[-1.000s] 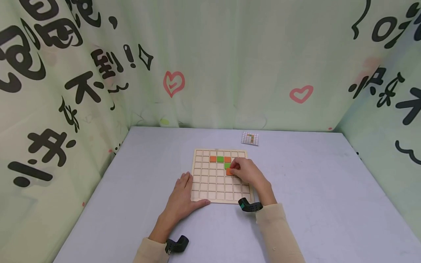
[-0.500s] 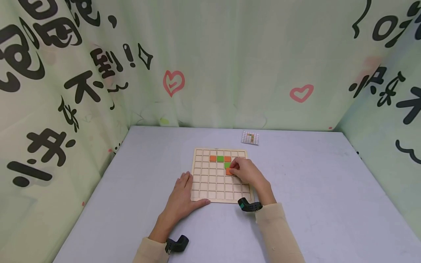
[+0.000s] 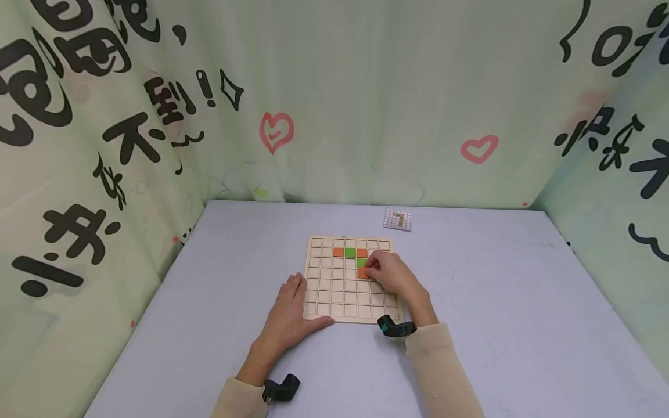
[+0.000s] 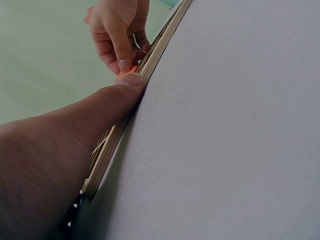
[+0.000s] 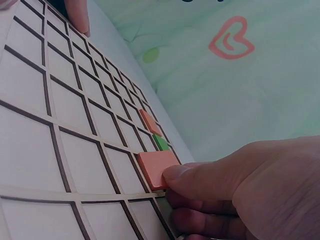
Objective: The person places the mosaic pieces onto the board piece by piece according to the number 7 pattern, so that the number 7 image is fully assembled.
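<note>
A wooden grid board (image 3: 330, 295) lies on the table in the head view. My left hand (image 3: 286, 315) rests at its near left corner, fingers along the left side and thumb along the front edge. My right hand (image 3: 396, 275) pinches a square orange tile (image 3: 363, 273) between thumb and fingers over the grid. In the right wrist view this orange tile (image 5: 156, 167) sits slightly askew to the cell lines. Just beyond it is a green tile (image 3: 361, 263). Farther back lies a row of an orange tile (image 3: 338, 252), a green tile (image 3: 350, 252) and another orange tile (image 3: 362, 253).
A small card (image 3: 397, 219) printed with a coloured grid pattern lies behind the board, near the far edge of the white table (image 3: 496, 278). A pale green curtain (image 3: 376, 116) with dark lettering and red hearts surrounds the table at the back and sides.
The right hand and the pinched orange tile have edged very slightly left. The left hand and the board have stayed in place.
</note>
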`<state>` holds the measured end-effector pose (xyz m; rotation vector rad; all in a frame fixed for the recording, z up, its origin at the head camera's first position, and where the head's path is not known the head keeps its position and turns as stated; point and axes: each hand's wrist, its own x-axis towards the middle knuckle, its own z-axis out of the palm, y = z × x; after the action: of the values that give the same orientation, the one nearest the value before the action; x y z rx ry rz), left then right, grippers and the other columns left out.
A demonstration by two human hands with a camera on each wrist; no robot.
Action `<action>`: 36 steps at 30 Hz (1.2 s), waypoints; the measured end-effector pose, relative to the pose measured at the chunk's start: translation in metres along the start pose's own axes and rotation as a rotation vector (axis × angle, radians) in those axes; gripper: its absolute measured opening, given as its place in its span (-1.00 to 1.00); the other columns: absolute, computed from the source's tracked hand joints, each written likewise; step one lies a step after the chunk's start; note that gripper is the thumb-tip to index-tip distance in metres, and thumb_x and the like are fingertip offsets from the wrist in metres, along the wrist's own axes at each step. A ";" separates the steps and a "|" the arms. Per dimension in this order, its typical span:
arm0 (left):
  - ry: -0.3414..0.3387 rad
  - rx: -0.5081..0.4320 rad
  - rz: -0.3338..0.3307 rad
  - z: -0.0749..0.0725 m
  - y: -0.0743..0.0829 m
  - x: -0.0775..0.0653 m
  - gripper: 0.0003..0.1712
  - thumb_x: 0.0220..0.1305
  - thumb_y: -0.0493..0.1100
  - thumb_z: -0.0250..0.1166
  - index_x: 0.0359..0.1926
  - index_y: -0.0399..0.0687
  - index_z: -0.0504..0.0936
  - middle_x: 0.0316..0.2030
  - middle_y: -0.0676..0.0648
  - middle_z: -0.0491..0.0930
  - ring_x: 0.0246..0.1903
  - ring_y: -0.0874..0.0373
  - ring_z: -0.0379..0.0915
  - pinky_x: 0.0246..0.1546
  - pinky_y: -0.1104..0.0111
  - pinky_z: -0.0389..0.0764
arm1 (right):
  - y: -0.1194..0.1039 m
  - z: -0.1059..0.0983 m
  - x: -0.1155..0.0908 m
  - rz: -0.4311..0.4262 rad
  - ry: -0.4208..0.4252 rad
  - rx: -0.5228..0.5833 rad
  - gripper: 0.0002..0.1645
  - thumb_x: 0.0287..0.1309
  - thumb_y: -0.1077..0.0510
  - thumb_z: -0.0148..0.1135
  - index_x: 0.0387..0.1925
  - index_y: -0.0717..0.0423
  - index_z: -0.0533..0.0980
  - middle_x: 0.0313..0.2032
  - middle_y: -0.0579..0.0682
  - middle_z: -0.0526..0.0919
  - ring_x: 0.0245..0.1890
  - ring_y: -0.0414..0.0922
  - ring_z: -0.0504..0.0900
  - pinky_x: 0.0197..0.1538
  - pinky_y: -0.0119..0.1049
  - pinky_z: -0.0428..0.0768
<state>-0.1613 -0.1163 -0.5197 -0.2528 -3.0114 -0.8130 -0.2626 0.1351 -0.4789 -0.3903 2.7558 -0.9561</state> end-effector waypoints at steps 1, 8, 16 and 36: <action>-0.001 0.000 -0.001 0.000 0.000 0.000 0.35 0.01 0.48 0.39 0.51 -0.37 0.12 0.53 -0.32 0.09 0.56 -0.19 -0.05 0.58 0.02 0.06 | 0.000 0.000 0.000 -0.003 0.000 -0.001 -0.86 0.33 0.14 0.28 -0.19 0.15 0.60 -0.33 0.00 0.65 -0.35 -0.13 0.53 -0.22 -0.29 0.56; -0.009 0.001 -0.006 -0.001 0.001 0.000 0.34 0.02 0.49 0.37 0.51 -0.36 0.11 0.53 -0.31 0.09 0.56 -0.19 -0.07 0.58 0.02 0.05 | -0.001 0.001 0.000 -0.030 0.003 -0.005 -0.90 0.31 0.16 0.29 -0.23 0.12 0.61 -0.34 -0.02 0.66 -0.36 -0.14 0.52 -0.21 -0.28 0.56; -0.010 -0.006 -0.011 0.000 0.000 0.000 0.36 0.01 0.49 0.38 0.52 -0.35 0.10 0.54 -0.30 0.07 0.56 -0.18 -0.07 0.58 0.01 0.05 | -0.002 0.001 -0.001 -0.034 0.003 -0.026 -0.91 0.30 0.17 0.30 -0.24 0.11 0.66 -0.30 -0.02 0.70 -0.32 -0.13 0.55 -0.11 -0.18 0.61; -0.005 -0.001 -0.020 0.001 0.001 0.001 0.37 0.01 0.52 0.36 0.53 -0.33 0.09 0.54 -0.29 0.07 0.56 -0.18 -0.07 0.58 0.02 0.06 | -0.004 -0.002 -0.004 -0.059 0.028 -0.081 -0.90 0.26 0.16 0.35 -0.27 0.08 0.74 -0.28 -0.02 0.76 -0.27 -0.14 0.60 -0.07 -0.16 0.66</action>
<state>-0.1618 -0.1153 -0.5200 -0.2257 -3.0234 -0.8169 -0.2583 0.1347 -0.4743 -0.4772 2.8303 -0.8712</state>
